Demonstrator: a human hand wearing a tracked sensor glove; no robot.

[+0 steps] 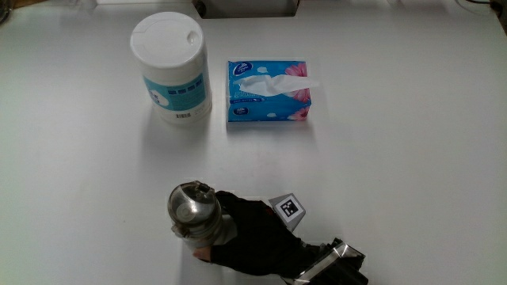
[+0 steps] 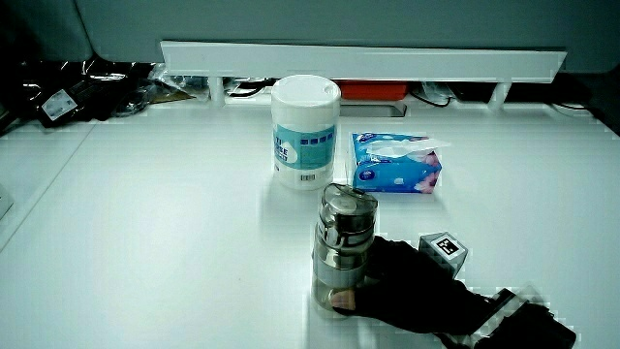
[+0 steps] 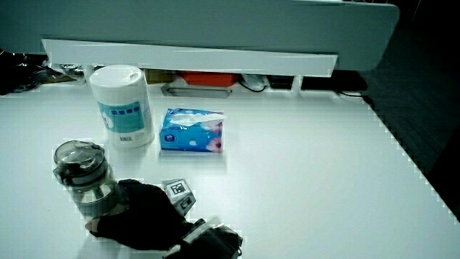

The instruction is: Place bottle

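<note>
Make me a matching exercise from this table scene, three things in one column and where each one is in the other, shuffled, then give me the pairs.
Things:
1. bottle
2. wipes canister
3. tissue box

Places:
A. beside the canister, a tissue sticking out of its top
B. standing upright on the table, farther from the person than the bottle
C. gripped by the hand, nearest to the person

Pairs: 1-C, 2-B, 3-A
</note>
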